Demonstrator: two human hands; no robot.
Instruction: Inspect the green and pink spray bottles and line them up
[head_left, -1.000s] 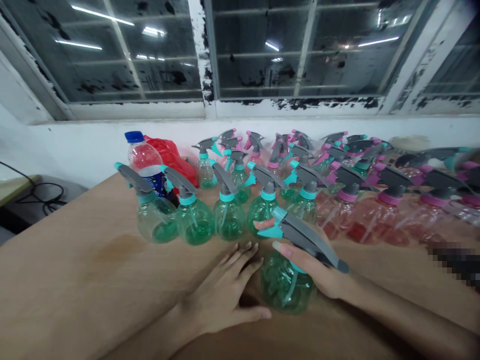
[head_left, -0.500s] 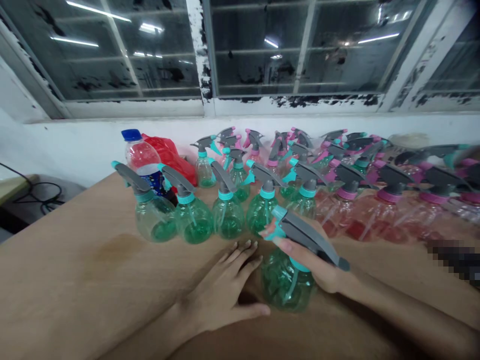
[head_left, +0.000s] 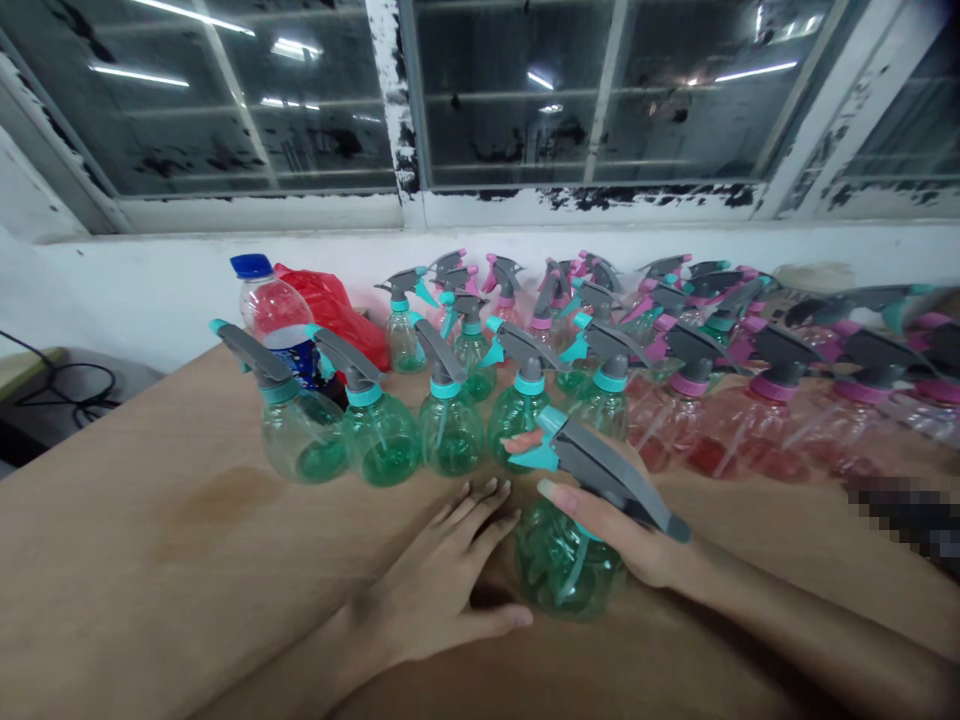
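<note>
My right hand is wrapped round the neck of a green spray bottle with a grey and turquoise trigger head. The thumb lies across the near side below the trigger, and a fingertip shows by the trigger's far side. Flat on the wooden table, my left hand is open with fingers spread, just left of that bottle and seemingly apart from it. Beyond the hands stands a row of similar green spray bottles, each with some darker green in the bottom.
Pink spray bottles continue the row to the right, with several more green and pink ones behind. A blue-capped plastic bottle and a red plastic bag stand back left on the table. A pixelated dark object lies at right.
The trigger of the held bottle stands out slightly further from its neck, and my right thumb is apart from it. My left hand stays in place. The view has shifted a little.
</note>
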